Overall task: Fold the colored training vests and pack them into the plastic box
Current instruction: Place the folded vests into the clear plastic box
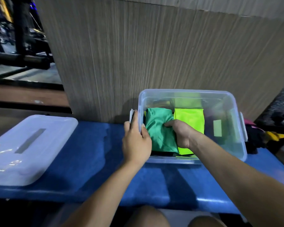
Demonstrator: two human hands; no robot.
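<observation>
Right hand (181, 134) grasping folded green vest (161, 131) inside plastic box (236, 112), at nine o'clock from yellow vest (191, 122). Left hand (135, 141) gripping box rim. Probably light, soft, slippery; best pressed flat, pinched at folded edge.

Worn on the head, looking forward and steeply down over a blue bench (82, 161) from its near edge, close enough for both forearms to fill the lower frame. Faces a wood-grain panel (154, 54) behind the far edge, with wide-angle bending at the borders. Takes in bare knees (147, 217) at the bottom edge.
</observation>
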